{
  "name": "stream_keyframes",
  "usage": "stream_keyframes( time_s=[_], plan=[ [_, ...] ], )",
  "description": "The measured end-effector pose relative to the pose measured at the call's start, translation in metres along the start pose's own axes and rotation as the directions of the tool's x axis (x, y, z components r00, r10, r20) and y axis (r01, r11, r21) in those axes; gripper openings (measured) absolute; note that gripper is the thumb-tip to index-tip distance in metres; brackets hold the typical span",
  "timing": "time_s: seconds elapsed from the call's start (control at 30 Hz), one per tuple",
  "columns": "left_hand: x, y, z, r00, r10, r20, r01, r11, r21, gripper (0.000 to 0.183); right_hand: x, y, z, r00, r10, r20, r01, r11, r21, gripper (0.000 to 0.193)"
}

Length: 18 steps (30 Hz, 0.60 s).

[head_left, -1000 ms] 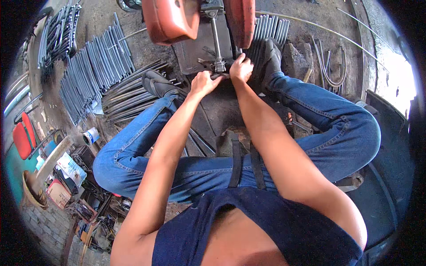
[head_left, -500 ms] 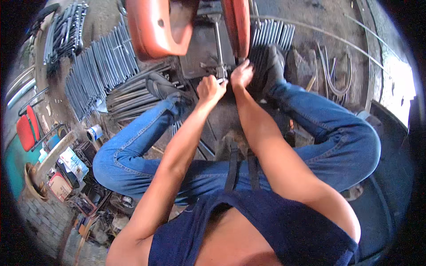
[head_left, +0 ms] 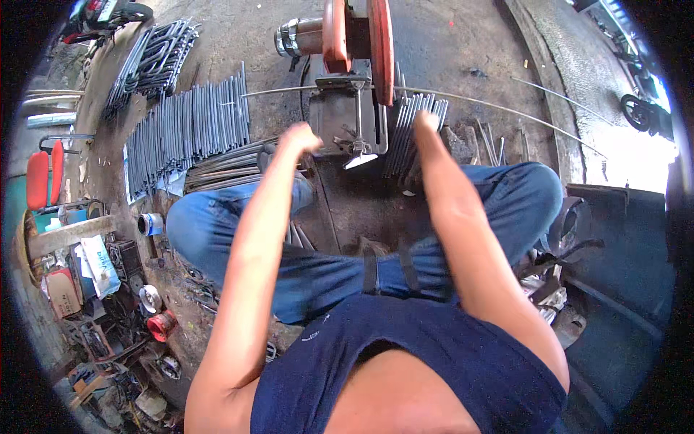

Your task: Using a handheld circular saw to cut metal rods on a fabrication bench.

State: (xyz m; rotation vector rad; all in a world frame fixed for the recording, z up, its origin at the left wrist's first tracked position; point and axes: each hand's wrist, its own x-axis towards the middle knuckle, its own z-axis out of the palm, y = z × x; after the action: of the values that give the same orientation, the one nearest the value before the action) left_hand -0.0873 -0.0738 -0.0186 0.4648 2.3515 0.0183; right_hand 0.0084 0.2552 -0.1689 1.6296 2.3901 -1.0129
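Note:
An orange cut-off saw (head_left: 381, 54) stands in front of me on a dark metal base (head_left: 329, 119). A vise screw (head_left: 359, 108) runs down the base, with a small clamp end near my side. My left hand (head_left: 300, 137) is left of the base, smeared by motion, so its fingers do not show clearly. To the right, my right hand (head_left: 426, 121) is over a bundle of short metal rods (head_left: 405, 130); its fingers are mostly hidden. A long thin rod (head_left: 491, 106) stretches across the saw toward the right.
A long row of cut metal rods (head_left: 191, 123) lies at left, with bent rods (head_left: 155, 58) behind it. Darker rods (head_left: 228, 166) lie by my left foot. A can (head_left: 150, 224) and cluttered tools stand farther left. A dark metal panel (head_left: 614, 253) is at right.
My hands have parted from the vise's near end. The left one moved left, the right one moved right to the rods. The view now takes in more of the floor beyond the saw.

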Motion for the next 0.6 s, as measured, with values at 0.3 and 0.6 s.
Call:
stream_keyframes(
  time_s=[0.3,0.6],
  plan=[
    [-0.005,0.067,-0.181,0.760,0.286,-0.584,-0.648,0.407,-0.644,0.083,-0.050,-0.248,-0.186,0.705,-0.709,-0.026,0.570,0.544,0.616,0.046],
    [0.018,0.115,-0.171,0.922,0.013,-0.386,-0.376,0.263,-0.889,0.038,-0.105,-0.270,-0.150,0.611,-0.724,-0.318,0.790,0.581,0.196,0.061]
  ],
)
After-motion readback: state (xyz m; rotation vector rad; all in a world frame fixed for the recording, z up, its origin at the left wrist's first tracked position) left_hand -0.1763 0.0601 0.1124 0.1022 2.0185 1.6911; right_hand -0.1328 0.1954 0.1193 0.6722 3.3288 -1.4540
